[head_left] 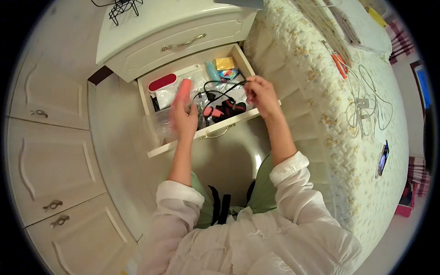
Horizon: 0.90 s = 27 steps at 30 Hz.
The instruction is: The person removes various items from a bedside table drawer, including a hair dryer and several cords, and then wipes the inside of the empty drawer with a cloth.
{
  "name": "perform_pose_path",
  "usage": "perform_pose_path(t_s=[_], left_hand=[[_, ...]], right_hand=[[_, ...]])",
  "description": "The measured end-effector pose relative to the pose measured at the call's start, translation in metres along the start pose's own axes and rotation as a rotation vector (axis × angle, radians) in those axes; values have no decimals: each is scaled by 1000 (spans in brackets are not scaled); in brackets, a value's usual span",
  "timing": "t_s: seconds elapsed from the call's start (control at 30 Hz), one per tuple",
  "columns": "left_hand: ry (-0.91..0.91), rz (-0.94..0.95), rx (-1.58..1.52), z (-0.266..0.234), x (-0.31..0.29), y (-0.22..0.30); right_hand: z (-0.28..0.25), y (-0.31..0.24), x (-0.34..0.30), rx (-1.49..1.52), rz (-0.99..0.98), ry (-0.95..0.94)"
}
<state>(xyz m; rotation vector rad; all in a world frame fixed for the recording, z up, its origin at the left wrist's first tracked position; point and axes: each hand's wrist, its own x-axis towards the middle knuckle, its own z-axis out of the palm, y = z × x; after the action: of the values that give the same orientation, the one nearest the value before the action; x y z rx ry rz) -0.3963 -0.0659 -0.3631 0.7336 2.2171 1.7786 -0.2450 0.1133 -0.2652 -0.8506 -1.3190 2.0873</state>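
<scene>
Below the nightstand's closed upper drawer, an open white drawer (160,149) is full of small items. My left hand (185,120) is closed around a smooth coral-pink, tube-like object (184,88), its kind unclear. Clear plastic wrapping (161,123) lies beside that hand. At the drawer's right side, my right hand (260,95) pinches a thin black cable (211,82), which loops down among the contents. Between the hands are a black-and-red bundle (233,108) and a small pink piece (211,112). Farther back sit a red oval-topped item (162,82), a light-blue bottle (211,71) and a yellow packet (224,63).
The white nightstand (183,30) has a black wire rack (123,9) on top. To the right, a quilted bed (339,151) holds an orange-handled tool (340,66), coiled white cables (364,103) and a phone (383,158). Cabinet doors (57,160) line the left.
</scene>
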Motion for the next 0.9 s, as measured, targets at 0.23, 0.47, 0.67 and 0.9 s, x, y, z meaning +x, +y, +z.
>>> perform_pose_path(t_s=[0.23,0.47,0.67,0.9], left_hand=[[-197,42,524,-27,1,5],[-117,-42,770,-25,-4,16],[-132,-104,702,-47,4,3],[-308,-144,840,-60,1,5]], right_hand=[[2,-23,-2,367,-45,-94],[-13,-51,-10,455,-249,-101],[-30,-47,1,383,-292,56],[-53,-7,34,-592,-382,165]])
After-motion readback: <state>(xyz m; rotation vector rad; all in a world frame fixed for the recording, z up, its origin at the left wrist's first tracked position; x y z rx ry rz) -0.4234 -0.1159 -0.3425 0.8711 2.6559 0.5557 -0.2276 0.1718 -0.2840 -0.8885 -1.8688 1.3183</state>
